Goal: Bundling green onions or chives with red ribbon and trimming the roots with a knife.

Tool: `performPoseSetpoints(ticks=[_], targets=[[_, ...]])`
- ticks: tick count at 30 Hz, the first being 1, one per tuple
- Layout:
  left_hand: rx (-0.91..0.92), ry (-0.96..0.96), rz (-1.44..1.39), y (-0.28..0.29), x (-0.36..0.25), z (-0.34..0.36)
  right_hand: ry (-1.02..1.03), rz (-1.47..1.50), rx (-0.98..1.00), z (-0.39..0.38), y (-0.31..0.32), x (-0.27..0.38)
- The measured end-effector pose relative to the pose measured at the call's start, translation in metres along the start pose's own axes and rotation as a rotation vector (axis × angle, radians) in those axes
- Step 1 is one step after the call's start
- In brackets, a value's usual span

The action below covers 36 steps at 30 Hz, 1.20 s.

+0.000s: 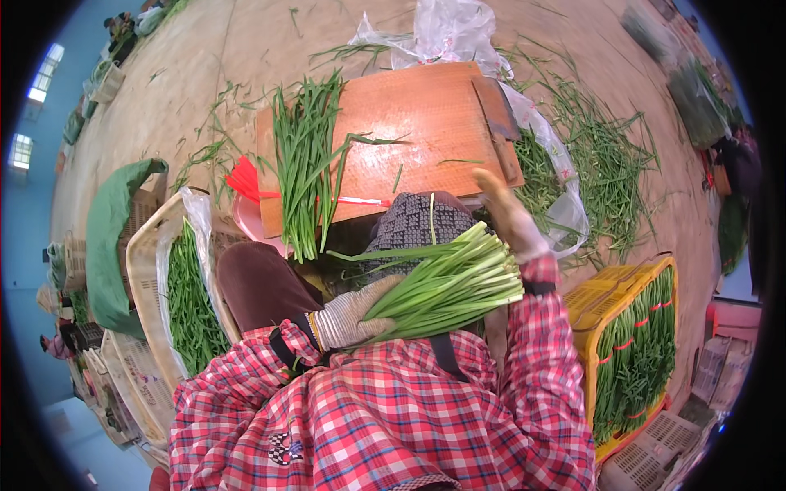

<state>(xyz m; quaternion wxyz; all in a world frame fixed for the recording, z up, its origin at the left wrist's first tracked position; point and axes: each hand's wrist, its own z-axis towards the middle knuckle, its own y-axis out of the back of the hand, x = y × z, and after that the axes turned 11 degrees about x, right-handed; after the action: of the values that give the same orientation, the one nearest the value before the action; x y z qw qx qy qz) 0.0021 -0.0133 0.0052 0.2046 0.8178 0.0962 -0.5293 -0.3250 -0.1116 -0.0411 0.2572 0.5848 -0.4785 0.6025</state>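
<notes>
At centre, a bunch in the left hand; toward one o'clock from it, the right hand. At twelve, a board, with loose stalks on its nine-o'clock side and a plastic bag beyond. At two, strewn leaves on the floor. At four, a crate of bundles. At nine, a basket of greens.

No words or numbers can be read. Small red print, too blurred to make out, marks the clear plastic bag beyond the desk and the plastic strip to its right; reddish marks on a pale crate, left of the desk, are likewise illegible.
</notes>
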Motion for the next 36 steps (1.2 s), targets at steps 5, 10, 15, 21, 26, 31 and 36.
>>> performPoseSetpoints(ticks=[5,10,15,21,26,31,36], targets=[[-0.017,-0.014,0.030,0.002,-0.005,-0.002,-0.010,-0.220,0.641,0.073,-0.017,0.008],[-0.095,-0.008,-0.023,0.002,-0.003,-0.009,-0.013,-0.007,0.567,0.043,-0.020,0.015],[-0.144,-0.102,-0.284,-0.004,0.012,-0.007,0.094,0.587,0.101,-0.037,-0.040,-0.024],[-0.107,-0.073,-0.388,-0.007,0.023,-0.003,0.505,1.092,0.236,-0.074,-0.069,-0.032],[-0.048,-0.071,-0.284,-0.008,0.025,-0.006,0.507,0.474,0.066,-0.066,-0.094,0.004],[0.037,-0.076,-0.184,-0.003,0.021,-0.002,0.486,0.434,0.051,-0.034,-0.103,0.024],[0.078,-0.117,-0.016,0.005,0.017,-0.001,0.346,0.495,0.204,-0.017,-0.092,0.028]])
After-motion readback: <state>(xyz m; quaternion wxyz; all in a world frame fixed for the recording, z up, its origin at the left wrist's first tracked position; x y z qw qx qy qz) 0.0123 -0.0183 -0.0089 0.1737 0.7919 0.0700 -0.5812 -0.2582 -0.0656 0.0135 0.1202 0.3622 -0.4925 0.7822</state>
